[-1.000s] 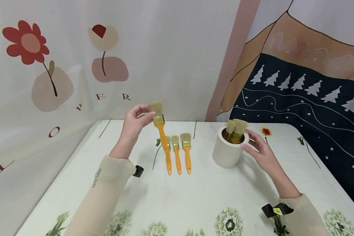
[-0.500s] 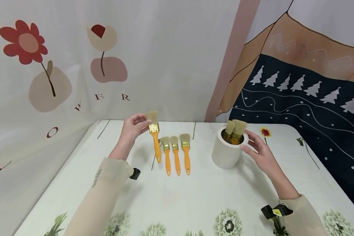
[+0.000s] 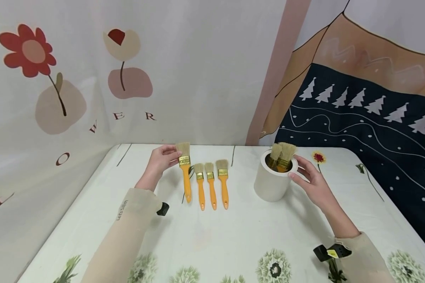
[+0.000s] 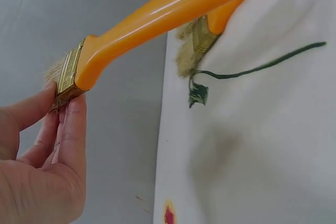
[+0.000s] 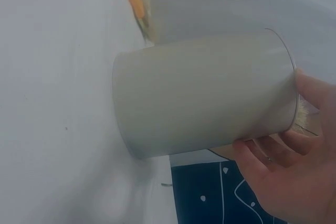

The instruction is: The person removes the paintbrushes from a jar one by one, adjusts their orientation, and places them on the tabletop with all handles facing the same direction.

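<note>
My left hand pinches a flat paintbrush by its brass ferrule, thumb on one side and fingers on the other. The brush has an orange handle pointing toward me, close over the table, and pale bristles at the far end. To its right lie three smaller-to-similar paintbrushes in a row: one, a second and a wider third. My right hand holds the white cylindrical pot at its right rim, fingers round the side. Paintbrushes stand bristles up inside it, their handles hidden.
A white tablecloth printed with flowers covers the table. Behind hangs a pale curtain with flower drawings, and a dark tree-patterned cloth is at the right. Black straps with small devices are on both wrists.
My left hand has lowered its paintbrush and brought it left, from overlapping the row to lying nearly parallel beside it. The right hand and the pot have stayed in place.
</note>
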Available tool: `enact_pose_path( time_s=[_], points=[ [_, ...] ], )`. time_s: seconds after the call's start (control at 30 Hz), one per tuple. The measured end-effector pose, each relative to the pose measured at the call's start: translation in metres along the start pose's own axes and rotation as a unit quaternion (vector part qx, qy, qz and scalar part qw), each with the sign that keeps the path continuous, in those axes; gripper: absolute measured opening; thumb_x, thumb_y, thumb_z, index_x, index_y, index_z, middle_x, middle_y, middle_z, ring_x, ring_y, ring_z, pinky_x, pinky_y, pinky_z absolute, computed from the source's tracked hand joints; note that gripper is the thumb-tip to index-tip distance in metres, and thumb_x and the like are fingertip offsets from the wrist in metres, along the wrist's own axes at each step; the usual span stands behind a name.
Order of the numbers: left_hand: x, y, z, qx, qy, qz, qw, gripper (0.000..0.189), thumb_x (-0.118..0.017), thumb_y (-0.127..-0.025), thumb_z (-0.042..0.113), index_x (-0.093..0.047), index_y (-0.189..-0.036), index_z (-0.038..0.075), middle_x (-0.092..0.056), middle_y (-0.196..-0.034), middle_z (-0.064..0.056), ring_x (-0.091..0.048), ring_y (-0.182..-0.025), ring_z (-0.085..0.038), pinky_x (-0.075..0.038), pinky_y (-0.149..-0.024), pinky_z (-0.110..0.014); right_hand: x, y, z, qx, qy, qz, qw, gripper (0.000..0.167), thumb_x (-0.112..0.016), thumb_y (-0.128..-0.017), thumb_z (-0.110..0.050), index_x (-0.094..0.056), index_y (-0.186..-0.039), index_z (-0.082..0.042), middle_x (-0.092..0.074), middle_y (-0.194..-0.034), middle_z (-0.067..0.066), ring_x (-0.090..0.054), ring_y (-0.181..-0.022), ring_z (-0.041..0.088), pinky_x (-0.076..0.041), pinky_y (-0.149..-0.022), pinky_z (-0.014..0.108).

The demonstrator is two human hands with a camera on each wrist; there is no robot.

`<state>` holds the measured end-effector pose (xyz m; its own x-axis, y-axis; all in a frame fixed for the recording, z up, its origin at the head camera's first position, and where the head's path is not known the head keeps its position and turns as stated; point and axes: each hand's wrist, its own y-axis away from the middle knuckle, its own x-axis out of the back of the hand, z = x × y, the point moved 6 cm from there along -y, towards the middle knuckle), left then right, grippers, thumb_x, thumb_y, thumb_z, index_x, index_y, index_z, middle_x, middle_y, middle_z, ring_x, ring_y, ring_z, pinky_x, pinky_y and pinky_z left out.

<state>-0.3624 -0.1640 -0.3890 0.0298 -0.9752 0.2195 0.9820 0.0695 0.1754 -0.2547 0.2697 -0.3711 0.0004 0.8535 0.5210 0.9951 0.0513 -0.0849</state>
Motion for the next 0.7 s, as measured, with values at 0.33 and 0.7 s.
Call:
enact_pose_path(
  time_s=[0.33, 0.7],
  points=[
    [-0.004, -0.014, -0.023, 0.048, -0.016, -0.017, 0.9986, 0.047, -0.06, -0.1, 0.013, -0.047, -0.143, 0.0, -0.056, -0.138, -0.021, -0.064, -0.114, -0.022, -0.054, -0.103, -0.033, -0.001, -0.001, 0.0, -0.002, -0.006, -0.001, 1.0, 0.071, -0.057, -0.102, -0.028, -0.019, -0.159, -0.007, -0.023, -0.164, 0.022, -0.032, -0.146, 0.045, -0.035, -0.113, 0.053],
    [-0.011, -0.025, -0.041, 0.072, -0.053, -0.048, 0.9949, 0.05, -0.061, -0.099, 0.013, -0.044, -0.143, -0.004, -0.054, -0.137, -0.022, -0.065, -0.106, -0.019, -0.054, -0.104, -0.035, -0.001, -0.001, 0.001, -0.002, -0.005, 0.002, 1.0, 0.072, -0.058, -0.102, -0.028, -0.019, -0.159, -0.008, -0.023, -0.164, 0.021, -0.032, -0.146, 0.045, -0.035, -0.114, 0.05]
  ],
)
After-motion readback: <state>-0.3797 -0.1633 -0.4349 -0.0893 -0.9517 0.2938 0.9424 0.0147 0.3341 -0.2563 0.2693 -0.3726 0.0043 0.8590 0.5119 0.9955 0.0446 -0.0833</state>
